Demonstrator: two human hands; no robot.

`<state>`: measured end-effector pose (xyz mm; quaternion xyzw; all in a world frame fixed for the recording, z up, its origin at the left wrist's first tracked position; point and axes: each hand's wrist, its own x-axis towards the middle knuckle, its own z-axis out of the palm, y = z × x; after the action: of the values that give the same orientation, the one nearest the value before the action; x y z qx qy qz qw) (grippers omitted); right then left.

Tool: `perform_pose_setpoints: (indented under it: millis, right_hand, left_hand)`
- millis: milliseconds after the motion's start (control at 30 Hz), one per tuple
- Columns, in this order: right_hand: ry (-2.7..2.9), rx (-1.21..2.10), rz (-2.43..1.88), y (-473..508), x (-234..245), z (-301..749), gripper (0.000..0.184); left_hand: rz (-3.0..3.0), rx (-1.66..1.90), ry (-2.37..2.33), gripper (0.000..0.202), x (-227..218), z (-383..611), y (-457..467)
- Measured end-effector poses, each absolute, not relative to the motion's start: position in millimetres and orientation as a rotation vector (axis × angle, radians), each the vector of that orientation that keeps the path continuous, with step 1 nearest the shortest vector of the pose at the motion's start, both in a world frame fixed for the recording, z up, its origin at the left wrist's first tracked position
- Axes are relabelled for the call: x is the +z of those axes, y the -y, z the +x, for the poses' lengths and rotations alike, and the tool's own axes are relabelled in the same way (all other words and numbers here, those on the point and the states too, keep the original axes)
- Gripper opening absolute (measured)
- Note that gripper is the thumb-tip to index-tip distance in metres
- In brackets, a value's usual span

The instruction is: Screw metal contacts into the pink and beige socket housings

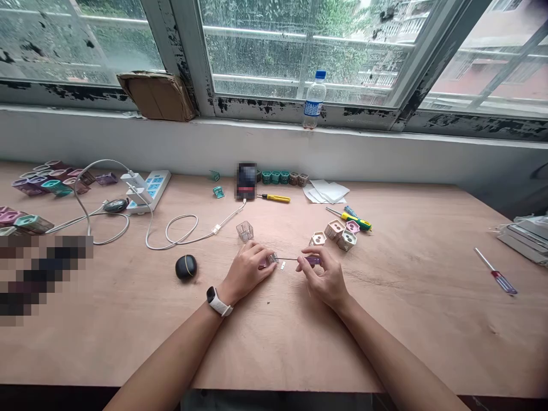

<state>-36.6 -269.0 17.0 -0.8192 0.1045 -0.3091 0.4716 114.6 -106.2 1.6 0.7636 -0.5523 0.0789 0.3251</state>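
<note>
My left hand [249, 266] rests on the table with its fingers closed around a small clear and pinkish plastic piece [270, 260], mostly covered by the fingers. From the right, my right hand [324, 276] grips a screwdriver by its purple handle [314, 260]. The thin shaft lies level and its tip meets the plastic piece at my left fingertips. A small white strip [283, 265] lies on the table just below the shaft. Behind my left hand stands a clear hexagonal case [245, 230]. Several beige and pink hexagonal pieces [335, 229] sit beyond my right hand.
A black earbud case [186, 267] lies left of my left hand. White cables [171, 246] run from a power strip [154, 191] to a phone [246, 181]. Other screwdrivers [276, 198] lie about, one [496, 273] far right. Colored hexagonal pieces [55, 187] crowd the left.
</note>
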Motion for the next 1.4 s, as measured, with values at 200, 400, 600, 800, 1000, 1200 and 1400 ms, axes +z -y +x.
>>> perform_pose_setpoints:
  millis: [200, 400, 600, 800, 1000, 1200, 1400]
  right_hand:
    - [-0.295, -0.743, -2.021, 272, 18, -36, 0.025]
    - [-0.352, -0.589, -2.041, 280, 21, -38, 0.028]
    - [-0.273, -0.595, -2.066, 281, 19, -39, 0.023]
    - [-0.385, -0.621, -2.217, 287, 17, -37, 0.033]
    - [-0.263, -0.553, -2.115, 289, 22, -39, 0.024]
    - [-0.342, -0.636, -2.152, 287, 17, -37, 0.034]
    - [-0.264, -0.509, -2.113, 289, 18, -39, 0.025]
  left_hand:
    - [1.996, 0.223, 1.475, 0.019, 0, 114, 107]
    - [1.996, 0.225, 1.454, 0.019, 1, 113, 106]
    - [2.005, 0.215, 1.454, 0.018, 0, 114, 105]
    - [2.0, 0.215, 1.445, 0.018, 0, 114, 105]
    - [1.985, 0.195, 1.446, 0.019, 1, 113, 105]
    - [1.984, 0.193, 1.448, 0.019, 1, 113, 105]
    - [1.973, 0.19, 1.452, 0.018, 1, 113, 104]
